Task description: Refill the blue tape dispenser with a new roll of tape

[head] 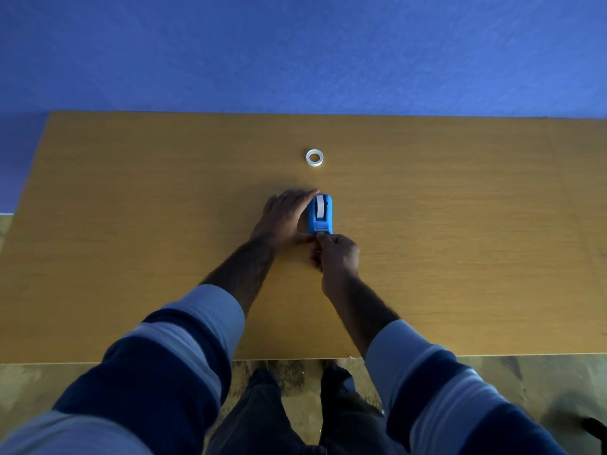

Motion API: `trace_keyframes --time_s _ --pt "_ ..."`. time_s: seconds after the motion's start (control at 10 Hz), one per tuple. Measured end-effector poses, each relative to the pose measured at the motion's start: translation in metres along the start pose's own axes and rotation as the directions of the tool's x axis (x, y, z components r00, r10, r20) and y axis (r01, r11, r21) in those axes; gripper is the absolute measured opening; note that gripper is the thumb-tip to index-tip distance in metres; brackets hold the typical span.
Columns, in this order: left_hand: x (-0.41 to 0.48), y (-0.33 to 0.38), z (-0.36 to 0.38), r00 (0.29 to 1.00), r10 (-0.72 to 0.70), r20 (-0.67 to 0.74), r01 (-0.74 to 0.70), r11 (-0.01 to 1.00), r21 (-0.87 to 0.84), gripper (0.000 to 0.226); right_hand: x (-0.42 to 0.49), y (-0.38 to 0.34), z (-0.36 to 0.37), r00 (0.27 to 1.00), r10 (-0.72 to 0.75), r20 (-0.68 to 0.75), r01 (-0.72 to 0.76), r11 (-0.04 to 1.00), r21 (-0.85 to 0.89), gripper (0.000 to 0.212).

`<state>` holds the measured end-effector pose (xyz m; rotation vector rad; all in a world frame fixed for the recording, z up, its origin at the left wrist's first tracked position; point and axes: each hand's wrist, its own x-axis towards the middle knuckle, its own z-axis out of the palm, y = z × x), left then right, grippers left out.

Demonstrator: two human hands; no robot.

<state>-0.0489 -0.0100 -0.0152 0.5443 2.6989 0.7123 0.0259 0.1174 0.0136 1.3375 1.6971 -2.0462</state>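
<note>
Your blue tape dispenser (320,214) sits near the middle of the wooden counter (460,224), lying lengthwise with its cutter end toward you and a white roll showing in its top slot. Your left hand (284,218) lies against the dispenser's left side, fingers stretched out flat and together, the fingertips reaching the far end of the body and the thumb running along the near end; it braces the dispenser more than it wraps it. Your right hand (335,254) is at the near end, curled up with the thumb and forefinger pinched together right at the cutter. Whether a strip of tape is caught between them is too small to tell. The two hands touch one another just below the dispenser.

Farther back on the counter, well apart from the dispenser and roughly in line with it, a second roll of tape (314,157) lies flat, pale and ring-shaped, with nothing touching it. Behind the counter rises a blue wall (295,50). Your sleeves (184,353) are striped dark and light blue, pushed up the forearms.
</note>
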Motion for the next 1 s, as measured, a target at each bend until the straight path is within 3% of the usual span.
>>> trace_keyframes --time_s 0.2,0.6,0.8,0.9,1.0 --pt "-0.003 0.004 -0.001 1.0 0.015 -0.013 -0.015 1.0 0.006 0.103 0.0 -0.001 0.0 1.0 -0.018 -0.013 0.018 0.999 -0.035 0.014" --pt "-0.003 0.006 -0.003 1.0 0.0 0.0 0.0 0.999 0.032 0.106 0.0 -0.001 -0.007 0.993 0.064 0.102 -0.067 0.997 0.025 0.017" --pt "-0.004 0.004 -0.003 1.0 0.001 0.025 -0.003 0.998 0.069 0.111 0.004 -0.002 -0.02 0.986 -0.091 0.141 0.125 0.959 -0.255 0.011" --pt "-0.009 -0.008 -0.001 0.999 -0.021 0.024 0.019 0.997 0.078 0.111 0.015 -0.009 -0.038 0.945 -0.281 0.169 0.324 0.718 -0.616 0.007" --pt "-0.014 -0.011 -0.003 0.999 -0.022 0.03 0.019 0.996 0.093 0.109 0.019 -0.018 -0.052 0.887 -0.414 0.205 0.405 0.485 -0.775 0.006"
